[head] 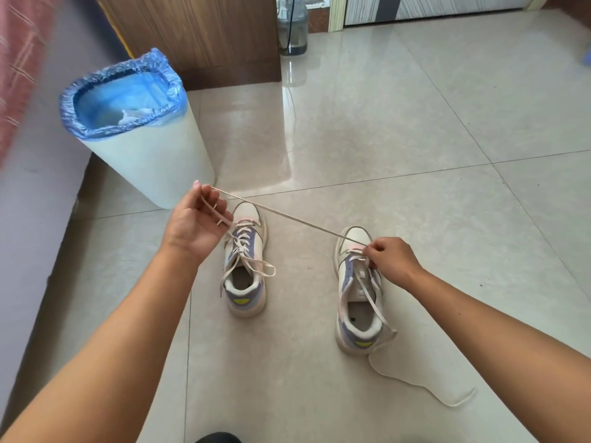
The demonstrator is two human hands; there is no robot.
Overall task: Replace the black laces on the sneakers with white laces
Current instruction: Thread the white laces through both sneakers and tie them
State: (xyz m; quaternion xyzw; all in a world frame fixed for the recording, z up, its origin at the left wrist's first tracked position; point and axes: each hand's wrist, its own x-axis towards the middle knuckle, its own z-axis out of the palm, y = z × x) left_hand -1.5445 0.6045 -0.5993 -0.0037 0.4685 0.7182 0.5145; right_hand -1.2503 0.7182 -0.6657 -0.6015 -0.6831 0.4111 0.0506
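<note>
Lace (287, 217), pale and white-looking, is stretched taut in a straight line from the toe-end eyelets of the right-hand sneaker (359, 292) up to the left hand (200, 219), passing above the toe of the left-hand sneaker (244, 263). Both sneakers stand on the tiled floor (415, 139), near each other but apart, toes pointing away. The left-hand one is already threaded with a pale lace, its ends loose; no black lace can be seen anywhere. The lace end is pinched in the raised left hand's curled fingers. The lace is nipped at the lowest eyelets by the fingertips of the right hand (391, 257), and another loose length trails on the floor behind the heel. The step in hand is judged to be the threading of the second sneaker. Next, slack is likely to be drawn through and the end fed into the following eyelet. A white bin (153, 161) with a blue liner stands beside the left hand.
</note>
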